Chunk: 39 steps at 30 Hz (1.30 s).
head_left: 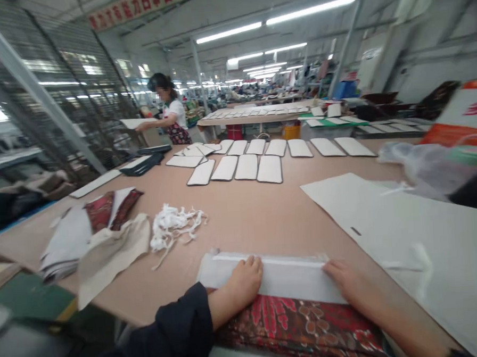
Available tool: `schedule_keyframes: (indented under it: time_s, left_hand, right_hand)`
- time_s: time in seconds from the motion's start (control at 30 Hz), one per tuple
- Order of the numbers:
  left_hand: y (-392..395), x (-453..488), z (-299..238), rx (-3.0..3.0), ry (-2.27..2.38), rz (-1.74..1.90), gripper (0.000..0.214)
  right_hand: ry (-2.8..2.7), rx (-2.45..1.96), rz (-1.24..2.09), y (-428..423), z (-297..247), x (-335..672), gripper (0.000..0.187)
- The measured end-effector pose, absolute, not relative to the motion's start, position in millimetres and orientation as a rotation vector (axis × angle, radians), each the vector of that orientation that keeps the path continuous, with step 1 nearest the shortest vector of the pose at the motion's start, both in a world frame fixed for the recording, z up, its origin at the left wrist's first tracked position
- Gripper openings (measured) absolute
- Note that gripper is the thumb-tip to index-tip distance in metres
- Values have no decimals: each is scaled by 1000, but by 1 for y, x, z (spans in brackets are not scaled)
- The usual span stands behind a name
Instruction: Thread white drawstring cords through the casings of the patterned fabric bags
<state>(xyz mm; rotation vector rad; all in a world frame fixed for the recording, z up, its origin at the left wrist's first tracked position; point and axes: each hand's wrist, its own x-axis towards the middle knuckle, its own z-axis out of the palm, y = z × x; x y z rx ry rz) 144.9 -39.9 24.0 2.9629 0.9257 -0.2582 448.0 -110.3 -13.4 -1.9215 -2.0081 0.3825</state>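
Observation:
In front of me a white fabric panel [292, 279] lies across a folded stack of red and brown patterned fabric [298, 324]. A narrow bright white strip [267, 260] runs along the panel's far edge. My left hand [246, 279] rests on the panel left of its middle, fingers bent and pressed together on the cloth. At the panel's right end, my right hand [345, 279] has its fingers closed over the far corner; its thumb is hidden. A dark sleeve [182, 322] covers my left forearm.
A pile of white ties [175, 227] lies ahead left, beside stacked cloth pieces [71, 238]. Rows of white panels with dark edges [246, 167] cover the table's far part. A large pale sheet [405, 244] spreads at right. A person [173, 115] stands beyond, holding a white panel.

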Motion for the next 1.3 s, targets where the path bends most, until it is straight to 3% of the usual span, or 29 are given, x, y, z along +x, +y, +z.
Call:
schedule_keyframes:
  time_s: [0.2, 0.5, 0.77, 1.03, 1.13, 1.3]
  left_hand:
    - [-36, 58, 24, 2773, 1365, -205, 40]
    - [-21, 51, 32, 2658, 1314, -146, 34]
    - [2, 164, 49, 2744, 895, -99, 27]
    - [-6, 278, 23, 2575, 772, 220, 36]
    - [-7, 297, 14, 2460, 892, 297, 40]
    - [-9, 310, 5, 2321, 1035, 247, 18]
  right_hand:
    - [-2094, -1747, 342, -114, -38, 465, 34]
    - [-2113, -1947, 407, -108, -5, 461, 23]
    - [-2004, -2224, 458, -101, 23, 450, 15]
    - [-1633, -1949, 719, -101, 20, 456, 6]
    - [-1382, -1735, 844, -91, 9, 457, 18]
    - [-1269, -1658, 826, -79, -17, 459, 34]
